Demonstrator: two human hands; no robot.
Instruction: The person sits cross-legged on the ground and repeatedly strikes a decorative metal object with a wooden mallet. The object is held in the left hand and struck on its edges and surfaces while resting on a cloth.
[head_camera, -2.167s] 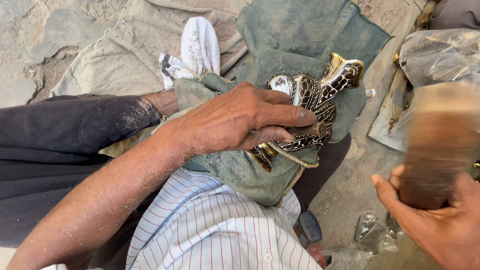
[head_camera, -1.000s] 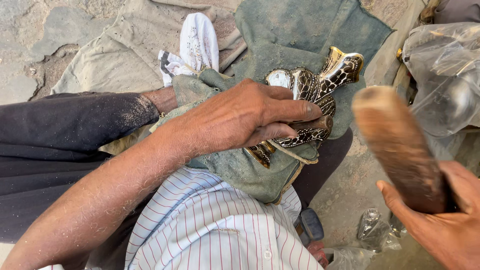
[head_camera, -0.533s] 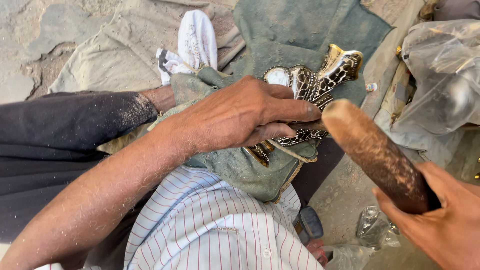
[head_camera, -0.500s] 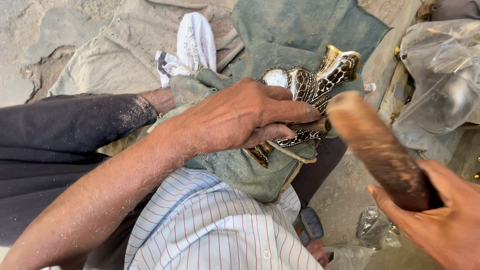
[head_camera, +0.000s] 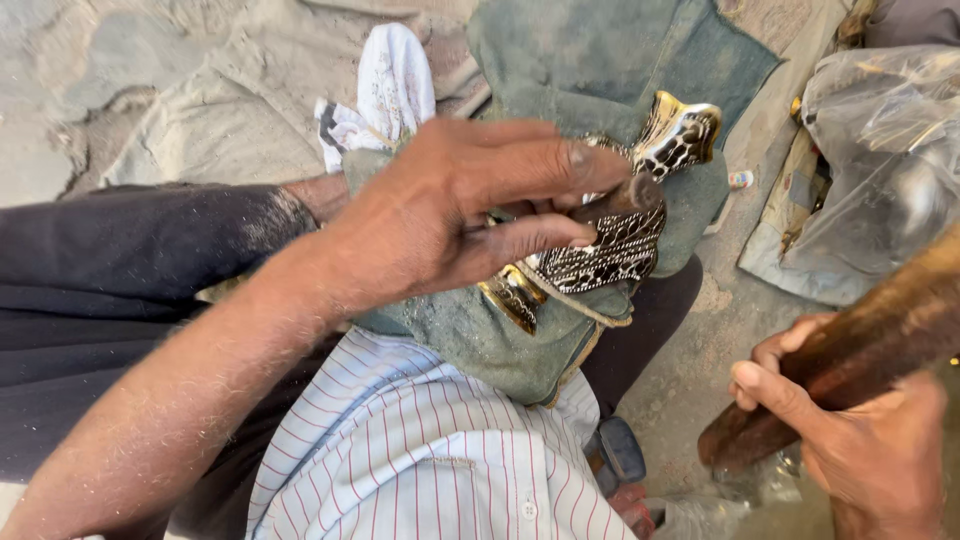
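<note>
Now right hand (head_camera: 860, 440) has drawn mallet (head_camera: 850, 350) back.

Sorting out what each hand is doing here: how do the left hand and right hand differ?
The left hand lies mid-frame, fingers spread over the patterned metal piece on the green cloth; the right hand sits at the lower right corner, fist closed. The left pinches a short thin rod; the right grips a thick wooden stick. Both are bare.

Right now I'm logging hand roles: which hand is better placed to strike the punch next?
Right, probably. The right hand grips the wooden mallet, raised clear. The left hand is busy pinching the punch against the patterned metal piece.
</note>
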